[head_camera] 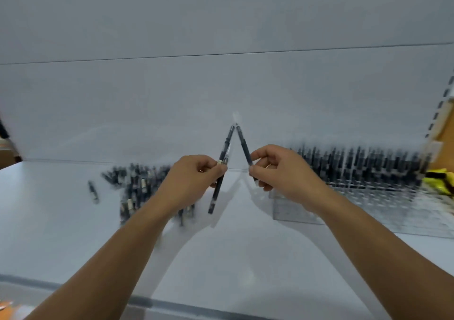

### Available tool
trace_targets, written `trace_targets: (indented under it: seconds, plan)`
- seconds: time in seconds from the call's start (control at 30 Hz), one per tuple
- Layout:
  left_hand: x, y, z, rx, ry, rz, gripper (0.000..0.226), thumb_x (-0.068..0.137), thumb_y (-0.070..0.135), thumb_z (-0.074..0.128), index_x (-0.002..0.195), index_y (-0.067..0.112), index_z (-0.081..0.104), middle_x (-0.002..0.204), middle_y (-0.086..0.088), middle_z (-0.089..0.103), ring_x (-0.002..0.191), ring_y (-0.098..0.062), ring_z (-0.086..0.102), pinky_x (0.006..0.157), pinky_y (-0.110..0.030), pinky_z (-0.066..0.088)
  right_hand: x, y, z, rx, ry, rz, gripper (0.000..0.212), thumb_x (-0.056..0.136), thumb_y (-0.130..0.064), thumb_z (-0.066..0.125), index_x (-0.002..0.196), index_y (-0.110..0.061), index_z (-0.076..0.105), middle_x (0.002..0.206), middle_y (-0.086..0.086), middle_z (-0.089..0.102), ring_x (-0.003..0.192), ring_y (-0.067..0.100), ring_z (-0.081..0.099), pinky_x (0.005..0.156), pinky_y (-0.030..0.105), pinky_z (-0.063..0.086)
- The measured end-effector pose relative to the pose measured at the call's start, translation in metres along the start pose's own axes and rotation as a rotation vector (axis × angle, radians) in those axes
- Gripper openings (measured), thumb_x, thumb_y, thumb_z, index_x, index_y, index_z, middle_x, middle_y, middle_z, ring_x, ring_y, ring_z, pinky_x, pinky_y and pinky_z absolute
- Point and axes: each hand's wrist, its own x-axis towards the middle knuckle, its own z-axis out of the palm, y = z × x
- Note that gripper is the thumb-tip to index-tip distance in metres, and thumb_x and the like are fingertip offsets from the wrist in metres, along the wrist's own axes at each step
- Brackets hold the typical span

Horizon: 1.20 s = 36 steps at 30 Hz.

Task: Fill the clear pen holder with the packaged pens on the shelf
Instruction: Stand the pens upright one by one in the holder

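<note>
My left hand (pixel 194 179) pinches a black packaged pen (pixel 218 184) near its middle, its top leaning right. In my right hand (pixel 280 172) a second black pen (pixel 243 145) is pinched, leaning left. The two pen tips nearly meet above and between my hands. A heap of packaged pens (pixel 137 187) lies on the white shelf (pixel 221 258) to the left, partly behind my left wrist. The clear pen holder (pixel 368 201) stands at the right, its back rows filled with upright black pens (pixel 363 162) and its front holes bare.
One loose pen (pixel 93 192) lies apart, left of the heap. A yellow and black object (pixel 439 179) sits at the far right beside the holder. A white back wall rises behind the shelf. The shelf's front edge (pixel 172 305) runs below my forearms.
</note>
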Motion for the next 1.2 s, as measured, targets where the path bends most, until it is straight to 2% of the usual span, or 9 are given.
trace_targets:
  seconds: [0.13,0.23,0.3,0.43,0.57,0.67,0.77,0.97,1.2]
  plan:
    - [0.002,0.016,0.043,-0.198,-0.014,0.090,0.019,0.089,0.034,0.066,0.078,0.020,0.071,0.073,0.007,0.072,0.067,0.002,0.064,0.065,-0.014,0.048,-0.015,0.015,-0.050,-0.034,0.066,-0.045,0.020,0.090,-0.015,0.068,0.096,-0.034,0.064,0.071,-0.012,0.068,0.064,0.012,0.066,0.062,0.022,0.054]
    - [0.005,0.027,0.072,-0.296,-0.024,0.115,0.017,0.089,0.031,0.066,0.078,0.018,0.071,0.071,0.005,0.070,0.066,0.001,0.062,0.065,-0.013,0.048,-0.024,0.031,-0.083,-0.069,0.149,-0.041,0.020,0.089,-0.015,0.069,0.094,-0.033,0.062,0.072,-0.012,0.067,0.073,0.023,0.069,0.070,0.032,0.059]
    - [0.008,0.035,0.087,-0.346,-0.043,0.137,0.016,0.089,0.029,0.067,0.080,0.016,0.072,0.072,0.003,0.070,0.066,-0.001,0.063,0.065,-0.012,0.047,-0.026,0.041,-0.103,-0.077,0.202,-0.024,0.016,0.090,-0.014,0.069,0.094,-0.029,0.063,0.072,-0.011,0.067,0.072,0.019,0.070,0.073,0.037,0.060]
    - [0.016,0.051,0.108,-0.459,-0.089,0.147,0.018,0.089,0.029,0.066,0.081,0.013,0.071,0.068,0.003,0.067,0.065,-0.002,0.060,0.062,-0.012,0.047,-0.024,0.053,-0.129,-0.096,0.298,-0.015,0.002,0.091,-0.020,0.067,0.093,-0.021,0.066,0.076,-0.004,0.069,0.067,0.011,0.068,0.069,0.029,0.058]
    - [0.021,0.062,0.126,-0.536,-0.127,0.143,0.017,0.089,0.029,0.066,0.080,0.015,0.071,0.063,0.009,0.063,0.062,-0.003,0.058,0.063,-0.016,0.049,-0.016,0.059,-0.140,-0.133,0.382,-0.042,0.009,0.093,-0.027,0.065,0.086,-0.021,0.068,0.071,-0.004,0.068,0.061,0.005,0.064,0.060,0.018,0.050]
    - [0.022,0.067,0.134,-0.552,-0.161,0.168,0.015,0.088,0.029,0.066,0.079,0.019,0.070,0.062,0.010,0.063,0.061,-0.002,0.058,0.063,-0.015,0.048,-0.015,0.068,-0.140,-0.128,0.433,-0.067,0.006,0.092,-0.023,0.066,0.098,-0.022,0.066,0.078,0.000,0.069,0.069,0.012,0.067,0.069,0.028,0.057]
    - [0.023,0.070,0.139,-0.560,-0.193,0.185,0.014,0.087,0.029,0.066,0.080,0.019,0.071,0.064,0.009,0.065,0.065,-0.003,0.060,0.067,-0.018,0.051,-0.016,0.080,-0.138,-0.145,0.453,-0.073,0.017,0.091,-0.019,0.066,0.105,-0.026,0.059,0.076,-0.004,0.067,0.071,0.015,0.067,0.078,0.040,0.060]
    - [0.027,0.081,0.145,-0.593,-0.225,0.242,0.010,0.088,0.023,0.066,0.084,0.017,0.072,0.065,0.010,0.068,0.064,-0.002,0.062,0.062,-0.016,0.049,-0.018,0.087,-0.137,-0.289,0.463,-0.071,0.004,0.091,-0.029,0.066,0.088,-0.031,0.063,0.079,-0.008,0.069,0.077,0.015,0.070,0.076,0.031,0.058]
    - [0.023,0.073,0.151,-0.612,-0.246,0.220,0.011,0.087,0.023,0.066,0.085,0.014,0.072,0.065,0.009,0.067,0.064,-0.002,0.062,0.061,-0.015,0.050,-0.019,0.086,-0.134,-0.255,0.444,-0.046,0.013,0.092,-0.021,0.066,0.101,-0.026,0.059,0.079,-0.010,0.071,0.067,0.000,0.070,0.073,0.029,0.060]
